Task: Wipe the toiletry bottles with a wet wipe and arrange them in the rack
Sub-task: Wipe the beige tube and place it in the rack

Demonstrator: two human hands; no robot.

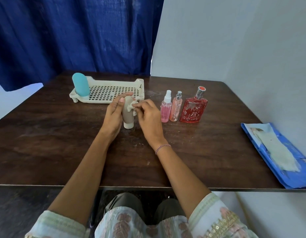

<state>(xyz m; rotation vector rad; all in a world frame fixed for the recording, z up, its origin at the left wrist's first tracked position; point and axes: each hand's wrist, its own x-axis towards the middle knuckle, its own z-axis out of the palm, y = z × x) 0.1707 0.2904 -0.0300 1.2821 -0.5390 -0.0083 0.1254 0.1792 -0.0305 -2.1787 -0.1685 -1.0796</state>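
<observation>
Brown squeeze tube (127, 116) stands cap-down on the worktop (63, 143), just in front of the rack (114, 81). The left hand (114, 115) has its fingers (127, 93) wrapped round the tube's upper body, and the right hand (149, 115) pinches the wet wipe (131, 108) against its side. The tube looks light, soft-walled and probably slick once damp, so a hold low down, near the stiffer cap, should steady it best. Most of the rack lies free beside the teal bottle (80, 85) at its left end. A pink spray bottle (166, 110), a peach spray bottle (175, 109) and a red perfume bottle (193, 111) stand near on the right and would be easy to knock.
</observation>
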